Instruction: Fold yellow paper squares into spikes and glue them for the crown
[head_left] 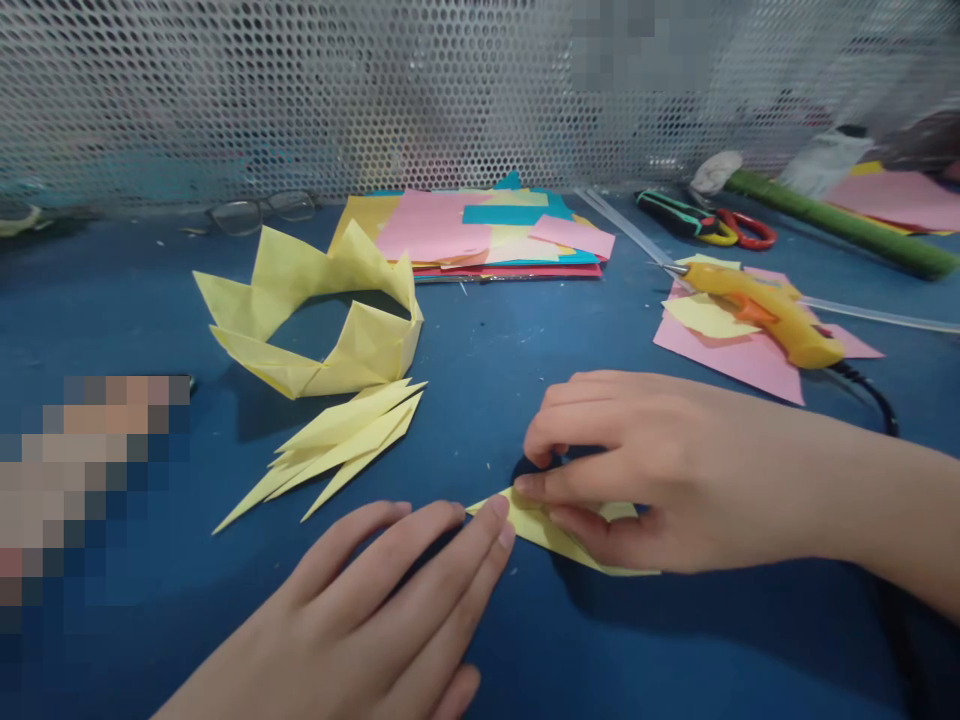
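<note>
The yellow sheet [544, 530] lies on the blue tabletop [480, 650], to the right of the paper ring [292, 275] and nearer the person. The right hand [652, 470] has its grip closed on this sheet, with the index finger on top and the thumb along the near side, probably to keep the fold tight. The left hand [397, 590] grasps nothing: its fingers lie stretched and close together, two fingertips at the sheet's left point, seemingly to stop it sliding.

Just in front of the ring, several folded spikes [345, 440] lie overlapping in a loose fan, likely grouped there to be within easy reach. The ring itself stands on its edge, points upward, and tabletop shows through its open middle.

Beyond the ring and to its right is a stack of coloured paper [435, 225], with loose slips on top. Farther right of the ring, the yellow glue gun [765, 310] rests across pink paper [750, 365], which may shield the tabletop from drips. Red-handled scissors [750, 230] lie behind it.

The one likely container is a pale bottle [829, 165], far to the ring's right and behind; what it holds, I cannot tell.
</note>
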